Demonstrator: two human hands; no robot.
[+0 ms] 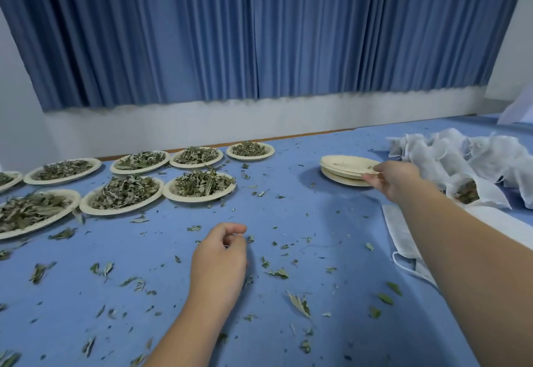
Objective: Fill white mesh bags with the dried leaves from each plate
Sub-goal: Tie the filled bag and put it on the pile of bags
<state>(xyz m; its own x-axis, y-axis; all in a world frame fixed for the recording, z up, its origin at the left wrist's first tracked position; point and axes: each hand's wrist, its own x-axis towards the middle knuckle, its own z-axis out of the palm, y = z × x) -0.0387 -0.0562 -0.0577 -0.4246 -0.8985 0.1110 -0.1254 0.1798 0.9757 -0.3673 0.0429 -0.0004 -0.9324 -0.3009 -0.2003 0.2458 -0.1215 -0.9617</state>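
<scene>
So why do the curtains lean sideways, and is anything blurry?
Head view: the wide-angle lens tilts the pleated blue curtain and slants the table at its far edge; soft light leaves a faint shadow left of the stack of empty cream paper plates gripped by the right hand; the loose dried leaves near the bottom edge look slightly soft.

The right hand [396, 182] grips the rim of the top empty plate [346, 164] of a small stack, near the heap of white mesh bags [461, 159] (one shows leaves inside). The left hand [219, 254] hovers, fingers [236, 229] curled, over loose leaf bits [278, 273] on the blue table [317, 222]. Plates of dried leaves [199, 185] lie in two rows at left.
</scene>
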